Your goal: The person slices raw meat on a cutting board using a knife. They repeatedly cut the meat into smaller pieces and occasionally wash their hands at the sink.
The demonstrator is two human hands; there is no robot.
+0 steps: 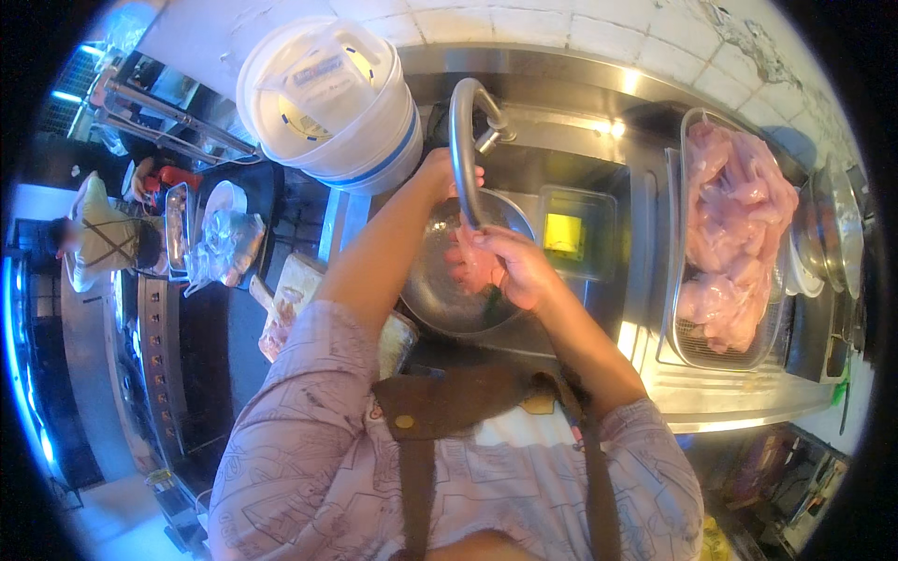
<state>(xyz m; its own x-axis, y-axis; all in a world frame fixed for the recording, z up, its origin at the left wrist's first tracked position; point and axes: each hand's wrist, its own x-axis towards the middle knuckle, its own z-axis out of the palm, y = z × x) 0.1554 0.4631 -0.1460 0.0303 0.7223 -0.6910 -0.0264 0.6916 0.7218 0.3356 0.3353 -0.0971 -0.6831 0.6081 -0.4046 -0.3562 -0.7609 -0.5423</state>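
A round metal bowl (435, 301) rests in the steel sink beneath a curved metal faucet (463, 140). At the bowl's back left rim, my left hand (449, 172) is bent behind the faucet, which partly hides its fingers; its grip is unclear. My right hand (515, 263) is over the bowl, its thumb and fingers around a wet pink piece of what looks like raw poultry (480, 266). Something dark green (494, 298) shows in the bowl below it. Raw, pale pink poultry meat (736, 224) is heaped in a wire-mesh basket (679, 308) right of the sink.
Stacked white plastic buckets (379, 154) stand left of the faucet. A clear container with a yellow item (563, 233) sits in the sink's right part. A cutting board (302, 280) lies at left. Metal bowls (831, 231) stand at far right. Another person (109, 242) works at far left.
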